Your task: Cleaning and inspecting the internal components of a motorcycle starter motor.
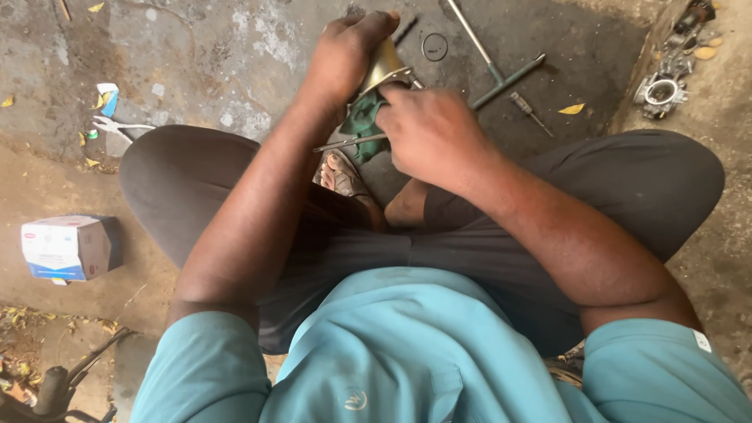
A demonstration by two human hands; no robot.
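Note:
I sit cross-legged on a dirty concrete floor, in a teal shirt and dark trousers. My left hand [345, 51] grips a shiny curved metal part [384, 66] from above. A green rag [362, 121] hangs under that part. My right hand [427, 129] is closed around the handle of a thin metal rod tool [345, 144], whose shaft points left across the rag. My bare foot [341, 174] lies just below both hands.
A T-shaped wrench [501, 74], a small screwdriver [531, 113] and a metal ring [435, 47] lie on the floor ahead. A carburettor-like part [660, 90] sits at the upper right. Pliers [117, 127] and a small cardboard box [66, 247] lie at the left.

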